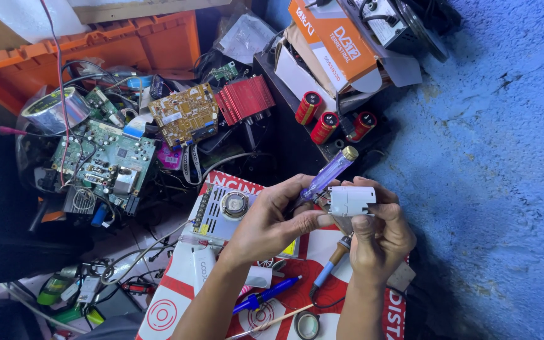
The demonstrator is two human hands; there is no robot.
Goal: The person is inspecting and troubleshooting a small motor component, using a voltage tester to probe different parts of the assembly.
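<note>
Screwdriver tip meets small white part, held mid-air.
Left hand [269,220] grips the purple screwdriver [325,176]; right hand [379,236] pinches the white part [352,200]. A slipping tip could jab fingers.

Rough blue-painted floor [498,157] beside a cluttered orange crate [127,44].

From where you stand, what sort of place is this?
Probably an electronics repair bench. Green and tan bare circuit boards lie in a heap, a wooden-handled soldering iron rests below the hands, and the left hand works a clear purple-handled screwdriver on a small white plastic box.
</note>
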